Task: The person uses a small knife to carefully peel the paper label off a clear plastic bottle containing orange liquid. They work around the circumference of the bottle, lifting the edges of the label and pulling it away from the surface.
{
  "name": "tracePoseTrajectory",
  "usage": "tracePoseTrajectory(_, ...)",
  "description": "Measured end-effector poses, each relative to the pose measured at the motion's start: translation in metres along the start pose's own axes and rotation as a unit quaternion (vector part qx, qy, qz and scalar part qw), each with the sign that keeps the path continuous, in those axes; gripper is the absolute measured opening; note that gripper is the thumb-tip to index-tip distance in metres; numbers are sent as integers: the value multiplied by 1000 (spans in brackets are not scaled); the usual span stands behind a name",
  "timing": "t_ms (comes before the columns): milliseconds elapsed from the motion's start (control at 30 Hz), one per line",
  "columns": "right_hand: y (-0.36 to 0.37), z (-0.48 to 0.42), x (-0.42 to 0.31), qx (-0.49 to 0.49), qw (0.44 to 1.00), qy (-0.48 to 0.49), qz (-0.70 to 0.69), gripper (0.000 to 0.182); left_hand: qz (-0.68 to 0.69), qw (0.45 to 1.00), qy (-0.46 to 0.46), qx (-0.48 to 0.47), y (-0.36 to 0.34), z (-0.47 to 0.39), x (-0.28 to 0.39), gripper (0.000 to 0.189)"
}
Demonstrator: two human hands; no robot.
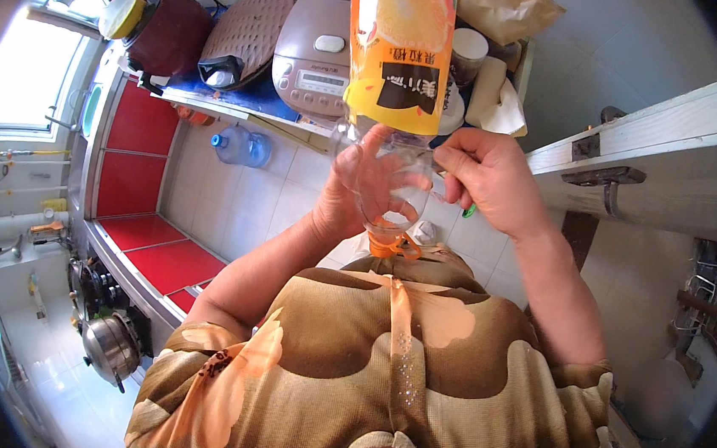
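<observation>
A large clear plastic bottle with an orange juice label (396, 80) stretches away from my chest, its orange looped cap (384, 244) nearest my shirt. Its neck half looks see-through. My left hand (369, 180) grips this lower part from the left and behind, its fingers visible through the plastic. At the bottle's right side, just below the label's edge, my right hand (481, 177) pinches a thin object against or close to the wall. A small green end (469, 210) shows beneath that hand; most of the object is hidden, and its kind is unclear.
A rice cooker (312, 60), a ridged appliance lid (246, 41) and a dark red pot (170, 35) stand on the shelf ahead. Below lies a blue water jug (244, 147). A white door (653, 147) is at right; a steel pot (111, 346) sits on the stove at left.
</observation>
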State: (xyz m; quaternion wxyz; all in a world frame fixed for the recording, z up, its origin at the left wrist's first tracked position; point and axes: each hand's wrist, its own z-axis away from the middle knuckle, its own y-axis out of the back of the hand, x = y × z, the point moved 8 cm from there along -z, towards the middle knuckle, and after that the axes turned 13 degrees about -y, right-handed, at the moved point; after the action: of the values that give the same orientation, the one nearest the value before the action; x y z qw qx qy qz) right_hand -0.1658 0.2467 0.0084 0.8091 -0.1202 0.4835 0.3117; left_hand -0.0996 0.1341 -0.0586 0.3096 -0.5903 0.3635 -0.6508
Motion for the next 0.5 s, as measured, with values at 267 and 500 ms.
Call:
tracePoseTrajectory(267,5,5,0,-15,1000,-1,-12,22,36,999,25,3,10,6,1,91)
tracePoseTrajectory(500,7,7,2,-6,1000,-3,-3,22,26,999,40,4,9,8,1,93)
